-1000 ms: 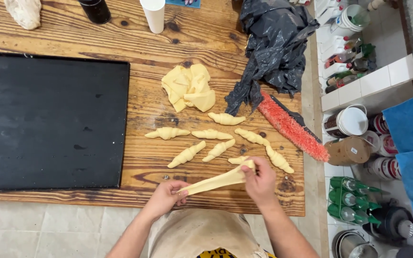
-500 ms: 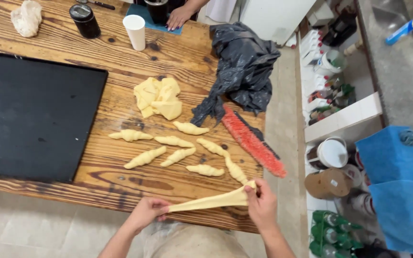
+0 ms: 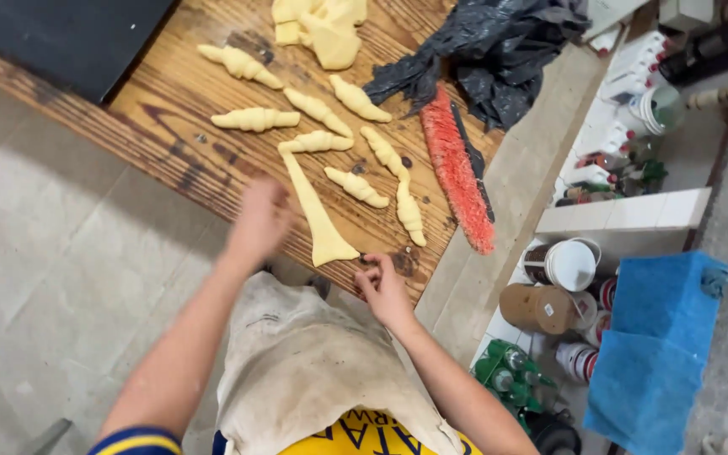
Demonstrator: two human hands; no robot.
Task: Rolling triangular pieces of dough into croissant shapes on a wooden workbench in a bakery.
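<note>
Pale yellow dough strip point(image 3: 318, 215), red brush point(image 3: 455, 168)

Stained beige apron point(image 3: 313, 362), yellow shirt point(image 3: 364, 434)

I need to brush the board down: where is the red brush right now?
In the head view the red brush lies on the wooden table's right edge, just below the black plastic bag and right of the shaped dough rolls.

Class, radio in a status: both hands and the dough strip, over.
Left hand open beside dough strip. Right hand at table edge, empty. Rolled croissants close alongside.
</note>
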